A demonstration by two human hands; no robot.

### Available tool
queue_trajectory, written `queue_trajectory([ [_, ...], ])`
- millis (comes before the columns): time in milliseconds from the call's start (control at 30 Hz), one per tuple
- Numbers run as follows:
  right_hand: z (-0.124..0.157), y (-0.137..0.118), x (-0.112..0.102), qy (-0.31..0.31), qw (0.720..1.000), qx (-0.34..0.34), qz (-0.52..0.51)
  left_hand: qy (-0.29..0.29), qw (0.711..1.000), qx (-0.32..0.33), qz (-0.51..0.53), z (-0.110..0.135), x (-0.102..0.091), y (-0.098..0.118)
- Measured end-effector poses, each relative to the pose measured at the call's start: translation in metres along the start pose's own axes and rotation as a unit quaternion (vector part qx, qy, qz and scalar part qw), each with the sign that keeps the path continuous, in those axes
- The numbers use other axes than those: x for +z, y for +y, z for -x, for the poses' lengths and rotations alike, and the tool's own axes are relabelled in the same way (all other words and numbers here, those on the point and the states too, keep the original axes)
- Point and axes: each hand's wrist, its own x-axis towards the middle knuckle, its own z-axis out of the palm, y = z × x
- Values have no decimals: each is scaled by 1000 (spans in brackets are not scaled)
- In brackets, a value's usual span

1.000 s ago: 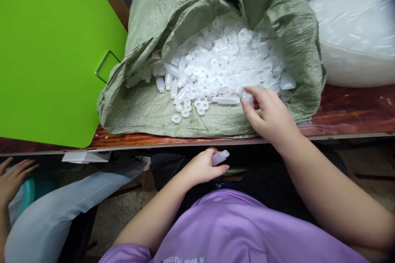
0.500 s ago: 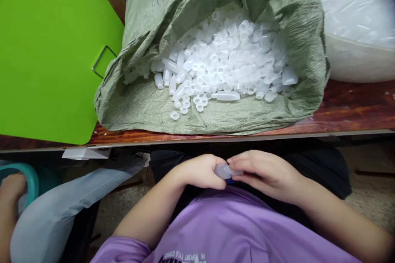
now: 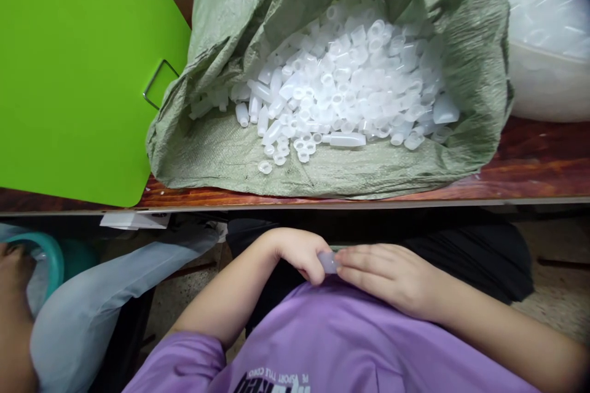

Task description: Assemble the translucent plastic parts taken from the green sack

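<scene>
Just above my lap, my left hand (image 3: 302, 254) is closed around a small translucent white plastic tube (image 3: 328, 262), whose middle shows between the two hands. My right hand (image 3: 396, 277) meets the tube's right end, its fingers held together and covering that end. Beyond the table edge lies an open green woven sack (image 3: 235, 173), on its side. Many similar translucent plastic pieces (image 3: 338, 98), some long tubes and some short rings, are heaped in its mouth.
A bright green board (image 3: 87, 73) with a wire handle stands left of the sack on the brown wooden table (image 3: 544, 163). At the right is a clear bag of white pieces (image 3: 550, 73). Lower left, another person's hand (image 3: 16, 276) is in a teal bucket (image 3: 55, 264).
My right fingers have straightened and come closer to my left hand, covering the tube's right end. The view has shifted slightly, so the sack appears farther right.
</scene>
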Motion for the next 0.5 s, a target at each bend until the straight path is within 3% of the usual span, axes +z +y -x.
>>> queue_trajectory([
  [133,-3,6,14,49,986,140,-77,45,998,-31,-19,2,-1,3],
  [200,-4,7,19,68,982,150,-98,43,998,-29,-28,3,-1,2],
  [333,-1,3,17,55,996,12,-67,-10,999,8,-30,1,-1,-8],
  [400,-2,1,10,11,998,-54,-29,-62,998,28,-8,-3,-2,-13],
  [500,-7,0,-4,-54,994,-97,19,-123,991,44,13,-7,-5,-16],
])
